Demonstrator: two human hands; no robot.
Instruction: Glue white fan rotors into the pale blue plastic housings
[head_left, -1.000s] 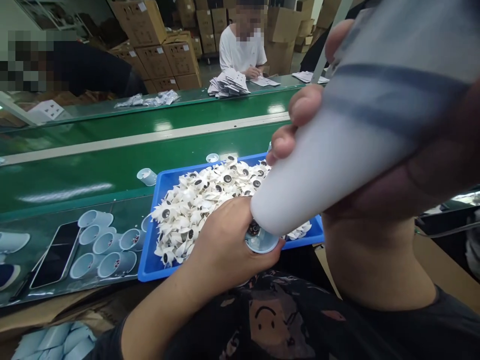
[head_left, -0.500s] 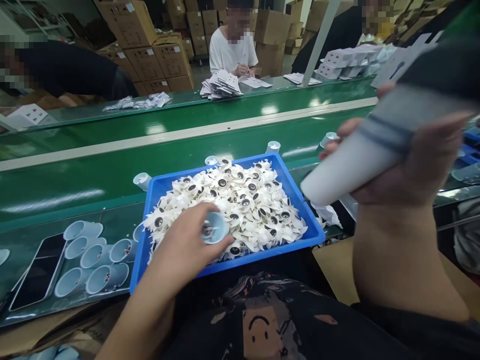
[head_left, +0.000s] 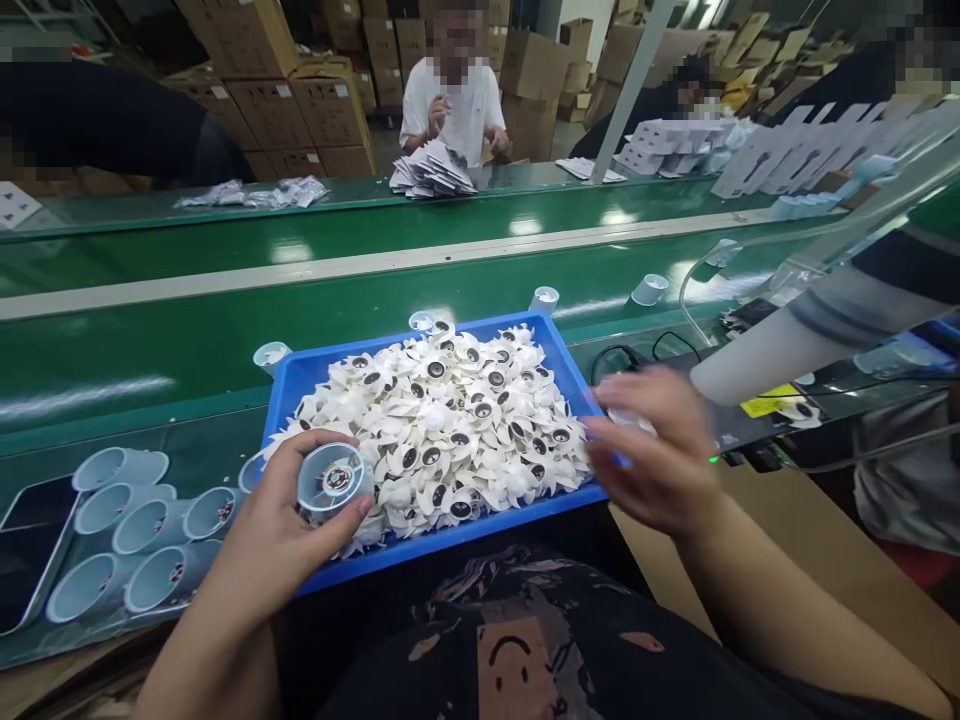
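My left hand (head_left: 289, 510) grips a light blue cup-shaped housing (head_left: 315, 502), its open end facing me. Inside it a small round part with copper-coloured bits shows. Below lies a blue tray (head_left: 465, 522) heaped with white fan impellers (head_left: 450, 430), many with black ring centres. Over the tray's right edge, my right hand (head_left: 660, 460) is blurred by motion, fingers stretched out and nothing visible in them. To its right, a whitish cylindrical tool (head_left: 795, 325) with a dark upper part hangs at a slant, apart from the hand.
Several blue housings (head_left: 90, 585) lie left of the tray beside a phone (head_left: 34, 540). More cups (head_left: 649, 290) stand along the green belt (head_left: 360, 300). Cables and a black box (head_left: 739, 425) sit at right. Across the belt a person (head_left: 454, 100) stands behind stacked papers (head_left: 433, 170).
My right hand has let go of the cylindrical tool and moved left to the tray. My left hand has shifted left with the housing, whose opening now faces me more.
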